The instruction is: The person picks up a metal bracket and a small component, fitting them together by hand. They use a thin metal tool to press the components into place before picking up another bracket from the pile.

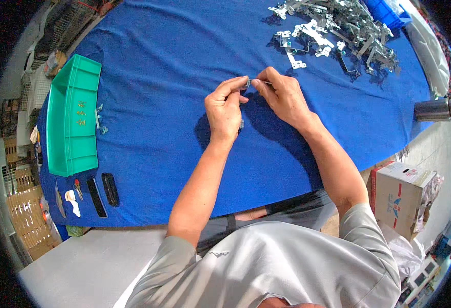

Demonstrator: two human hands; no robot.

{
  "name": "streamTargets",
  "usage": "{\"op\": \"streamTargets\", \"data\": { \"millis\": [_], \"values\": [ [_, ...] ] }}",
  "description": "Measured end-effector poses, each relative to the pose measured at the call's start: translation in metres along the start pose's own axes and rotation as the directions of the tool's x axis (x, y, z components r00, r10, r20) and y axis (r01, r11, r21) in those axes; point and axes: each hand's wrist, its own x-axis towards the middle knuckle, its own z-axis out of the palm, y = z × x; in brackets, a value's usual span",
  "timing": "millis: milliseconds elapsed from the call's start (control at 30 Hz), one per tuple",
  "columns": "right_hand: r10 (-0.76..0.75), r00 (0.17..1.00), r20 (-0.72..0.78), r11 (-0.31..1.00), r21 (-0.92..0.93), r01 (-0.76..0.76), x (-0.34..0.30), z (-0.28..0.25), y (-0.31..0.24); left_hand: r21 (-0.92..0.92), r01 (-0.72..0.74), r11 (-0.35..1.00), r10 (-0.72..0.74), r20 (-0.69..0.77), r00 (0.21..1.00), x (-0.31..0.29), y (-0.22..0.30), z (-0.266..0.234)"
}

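Both hands meet over the blue cloth [174, 66], the left hand [224, 109] and right hand [283, 95] pinching a small metal piece [248, 82] between closed fingertips, seemingly fitting parts together, which likely needs careful alignment, with the heap of metal brackets [338, 28] beyond.
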Motion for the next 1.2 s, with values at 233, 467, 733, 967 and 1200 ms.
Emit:
{"op": "streamTargets", "data": {
  "millis": [233,467,733,967,1200],
  "values": [
    [-0.042,0.994,-0.103,0.998,0.048,0.047,0.0005,0.0039,-0.0011,-0.010,0.003,1.000,-0.003,0.001,1.000,0.0003,-0.0020,0.0000],
    [-0.042,0.997,-0.067,0.999,0.030,0.044,0.0011,0.0046,-0.0034,-0.002,-0.005,1.000,0.005,-0.005,1.000,-0.0004,-0.0028,-0.0014],
    [-0.065,0.998,-0.016,0.997,-0.038,0.065,0.0001,0.0036,-0.0001,0.028,-0.013,1.000,0.013,0.000,1.000,-0.0015,-0.0029,-0.0001],
    [-0.036,0.999,-0.019,0.999,-0.030,0.036,-0.0002,0.0022,0.0041,0.058,-0.015,0.998,0.014,0.007,1.000,-0.0021,-0.0017,0.0021],
    [-0.073,0.991,-0.109,0.997,0.000,0.073,0.0011,0.0063,-0.0010,0.065,-0.021,0.998,0.021,-0.001,1.000,-0.0013,-0.0020,0.0015]
  ]
}}
